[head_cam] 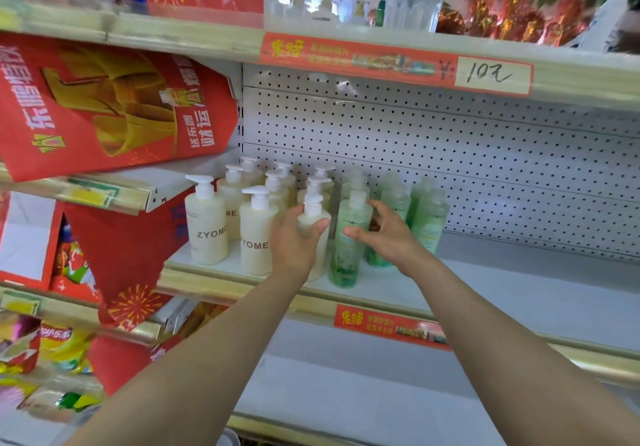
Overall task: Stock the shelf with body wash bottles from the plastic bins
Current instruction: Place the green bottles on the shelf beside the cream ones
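A wide white metal shelf with a brass-coloured front lip spans the view, backed by a white pegboard panel dotted with small round holes. At the left a glossy red cardboard carton leans tilted on a neighbouring shelf. A red paper price strip runs along the edge of the shelf above. At the left end of the white shelf stand the cream pump bottles, smooth opaque cylinders with white pump heads, and just beside them to the right the green bottles, translucent cylinders with flat caps. The left hand grips the front cream bottle near the shelf edge, thumb and fingers curled round its shoulder. The right hand holds the front green bottle, which touches the cream one, with the thumb across its label and the fingers curved round its far side.
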{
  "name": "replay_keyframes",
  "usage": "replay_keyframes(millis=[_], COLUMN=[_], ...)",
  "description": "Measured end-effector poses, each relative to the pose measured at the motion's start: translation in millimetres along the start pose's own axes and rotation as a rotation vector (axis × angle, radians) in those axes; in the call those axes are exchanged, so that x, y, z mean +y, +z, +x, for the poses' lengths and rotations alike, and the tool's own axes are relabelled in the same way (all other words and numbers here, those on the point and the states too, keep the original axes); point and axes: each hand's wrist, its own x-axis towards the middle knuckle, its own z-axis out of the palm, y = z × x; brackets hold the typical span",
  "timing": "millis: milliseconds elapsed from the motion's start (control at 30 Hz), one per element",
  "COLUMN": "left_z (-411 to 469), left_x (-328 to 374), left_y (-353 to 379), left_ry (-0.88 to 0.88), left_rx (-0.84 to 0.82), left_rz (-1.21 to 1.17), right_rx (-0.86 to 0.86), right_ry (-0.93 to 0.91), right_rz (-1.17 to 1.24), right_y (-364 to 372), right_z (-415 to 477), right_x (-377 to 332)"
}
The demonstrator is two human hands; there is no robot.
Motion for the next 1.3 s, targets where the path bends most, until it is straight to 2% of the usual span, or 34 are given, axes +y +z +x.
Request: replay_keyframes(millis=[100,200,267,467,600,700,933,1100,1300], left_z=[0,0,2,15,15,7,-20,-39,-76], left_x=[6,15,21,26,13,-6,-72,-148,-266], left_y=[-10,-28,-49,-144,-207,-243,-291,-295,-298], left_ry=[0.016,0.082,0.158,0.336,0.383,0.352,0.23,0.118,-0.178], left_rx=[-0.068,-0.125,-0.15,-0.131,-0.098,-0.083,-0.161,-0.192,-0.325], left_rz=[0.028,0.029,0.07,0.234,0.332,0.38,0.479,0.505,0.5], right_rx=[0.063,0.287,0.361,0.365,0.329,0.283,0.187,0.067,-0.158], right_ry=[0.027,0.014,-0.031,-0.167,-0.154,-0.108,-0.051,-0.007,0.078], right_rz=[-0.073,-0.197,-0.325,-0.744,-0.822,-0.815,-0.735,-0.698,-0.619], right_y=[1,5,12,59,111,152,226,278,353], right_z=[-13,-31,-43,-80,-103,-118,-140,-143,-149], right_x=[-17,-46,-68,-134,-164,-173,-160,-115,-19])
